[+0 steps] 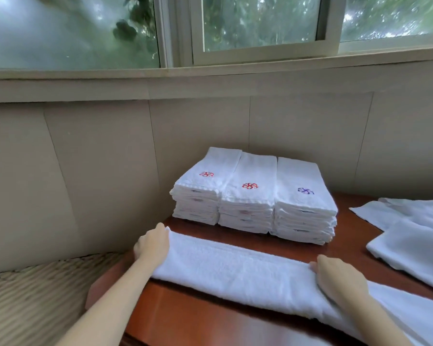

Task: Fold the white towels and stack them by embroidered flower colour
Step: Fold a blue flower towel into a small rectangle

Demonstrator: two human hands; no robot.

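Observation:
A white towel (235, 268), folded into a long strip, lies across the brown wooden table (185, 318) in front of me. My left hand (151, 245) grips its left end with fingers curled over the edge. My right hand (338, 278) holds the strip further right, fingers curled on the fold. Behind it stand three stacks of folded white towels: the left stack (203, 193) and the middle stack (248, 203) show red flowers on top, the right stack (304, 203) a purple flower.
Unfolded white towels (410, 236) lie in a loose pile at the table's right side. A beige panelled wall and a window sill rise close behind the stacks. A woven, ribbed surface (35, 295) lies left of the table.

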